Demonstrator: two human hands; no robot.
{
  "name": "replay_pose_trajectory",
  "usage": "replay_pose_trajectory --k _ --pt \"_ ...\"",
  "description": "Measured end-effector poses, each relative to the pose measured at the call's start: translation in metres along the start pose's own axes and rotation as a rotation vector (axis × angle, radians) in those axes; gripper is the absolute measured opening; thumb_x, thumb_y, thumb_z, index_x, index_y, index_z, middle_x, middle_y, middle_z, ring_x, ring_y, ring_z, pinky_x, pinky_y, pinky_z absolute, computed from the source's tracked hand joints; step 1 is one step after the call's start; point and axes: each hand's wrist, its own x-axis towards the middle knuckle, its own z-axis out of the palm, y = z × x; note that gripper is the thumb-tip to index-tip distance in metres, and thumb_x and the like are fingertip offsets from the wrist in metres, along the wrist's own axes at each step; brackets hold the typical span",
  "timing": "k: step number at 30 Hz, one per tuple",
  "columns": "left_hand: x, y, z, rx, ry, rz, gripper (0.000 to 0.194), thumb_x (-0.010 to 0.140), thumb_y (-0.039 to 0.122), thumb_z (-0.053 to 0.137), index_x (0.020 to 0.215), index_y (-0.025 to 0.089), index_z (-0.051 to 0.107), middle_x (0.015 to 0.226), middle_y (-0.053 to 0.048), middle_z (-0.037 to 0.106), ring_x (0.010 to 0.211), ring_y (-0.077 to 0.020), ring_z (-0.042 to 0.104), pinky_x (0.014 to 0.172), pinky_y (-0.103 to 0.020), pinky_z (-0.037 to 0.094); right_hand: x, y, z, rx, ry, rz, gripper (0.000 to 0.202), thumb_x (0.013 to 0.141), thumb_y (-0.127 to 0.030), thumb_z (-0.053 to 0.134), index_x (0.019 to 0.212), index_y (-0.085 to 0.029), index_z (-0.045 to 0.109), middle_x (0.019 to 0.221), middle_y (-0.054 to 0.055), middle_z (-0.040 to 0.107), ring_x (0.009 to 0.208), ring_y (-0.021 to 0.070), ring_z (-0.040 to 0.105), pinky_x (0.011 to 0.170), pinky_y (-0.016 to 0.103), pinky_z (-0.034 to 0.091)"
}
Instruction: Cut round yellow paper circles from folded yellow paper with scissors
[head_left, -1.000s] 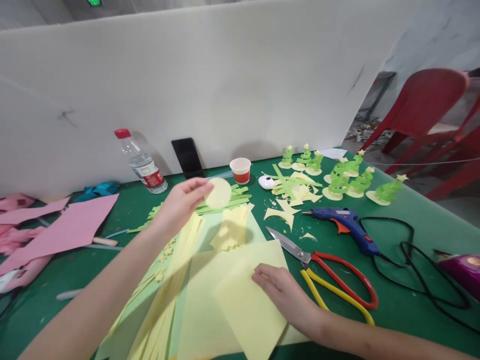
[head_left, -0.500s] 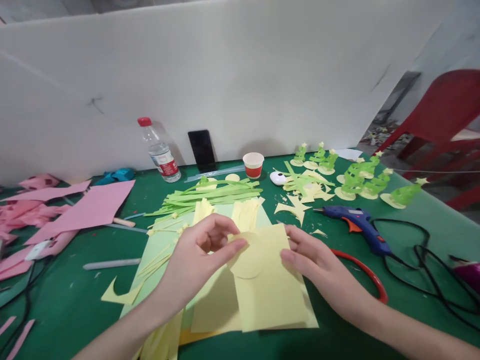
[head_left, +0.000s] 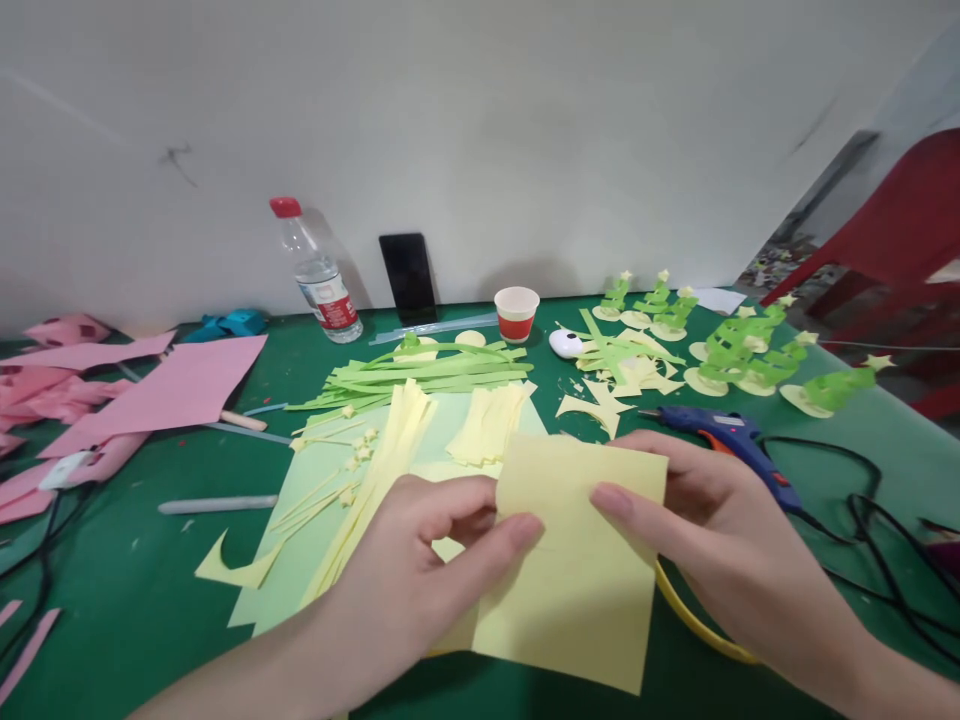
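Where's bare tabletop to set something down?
Green tabletop: lower left, between black cable, grey stick and left forearm; smaller, between pink paper sheet and clear bottle. Crowded: centre, yellow paper strips; right, yellow scraps, blue glue gun, green paper trees.

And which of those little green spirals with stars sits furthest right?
The green spiral at the right end of the group: its pale star leans out further right than any other, and the rest stand to its left.

Yellow paper sheet — creased faintly, tilted, above green tabletop
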Motion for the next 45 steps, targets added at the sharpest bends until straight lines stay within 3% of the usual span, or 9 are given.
replay_pose_trajectory --k 9,22,28,36,45 --pt "-0.001 0.004 -0.001 0.023 0.006 -0.002 0.029 0.078 0.032 0.052 0.054 0.017 0.050 0.048 0.004 0.045 0.044 -0.0079 0.038 0.038 -0.017 0.028 -0.002 -0.005 -0.001 -0.067 -0.004 -0.064 0.007 0.071 -0.031 0.064 0.068 -0.025 0.064 0.067 0.001 0.067 0.058 0.0154 0.064 0.045 0.017 0.050" --pt "-0.002 0.009 -0.003 0.077 -0.011 0.057 0.034 0.080 0.029 0.052 0.050 0.017 0.042 0.047 0.006 0.034 0.042 -0.0062 0.031 0.038 -0.017 0.025 -0.006 -0.005 0.001 -0.074 0.042 -0.082 0.008 0.069 -0.033 0.066 0.069 -0.025 0.065 0.069 0.004 0.068 0.058 0.0183 0.065 0.044 0.019 0.052" --pt "-0.002 0.004 -0.001 0.067 0.006 0.052 0.032 0.079 0.032 0.052 0.051 0.017 0.047 0.046 0.005 0.038 0.041 -0.0071 0.035 0.037 -0.017 0.027 -0.007 -0.007 0.002 -0.127 0.010 -0.163 0.003 0.073 -0.025 0.063 0.072 -0.028 0.064 0.069 0.000 0.067 0.056 0.0139 0.062 0.043 0.016 0.050" --pt "-0.004 0.001 0.000 0.048 -0.021 0.034 0.024 0.079 0.035 0.052 0.065 0.018 0.060 0.054 0.000 0.058 0.045 -0.0105 0.047 0.037 -0.017 0.035 -0.005 -0.014 0.004 -0.128 0.059 -0.225 0.012 0.068 -0.017 0.062 0.062 -0.026 0.060 0.057 -0.003 0.062 0.048 0.0110 0.058 0.037 0.014 0.045" --pt "-0.004 0.000 0.002 -0.011 -0.009 0.088 0.016 0.079 0.027 0.053 0.065 0.021 0.060 0.052 0.004 0.055 0.042 -0.0076 0.042 0.035 -0.014 0.031 -0.005 -0.013 0.006 -0.117 0.048 -0.214 0.009 0.068 -0.017 0.062 0.066 -0.026 0.062 0.057 -0.004 0.061 0.046 0.0096 0.057 0.035 0.013 0.043"
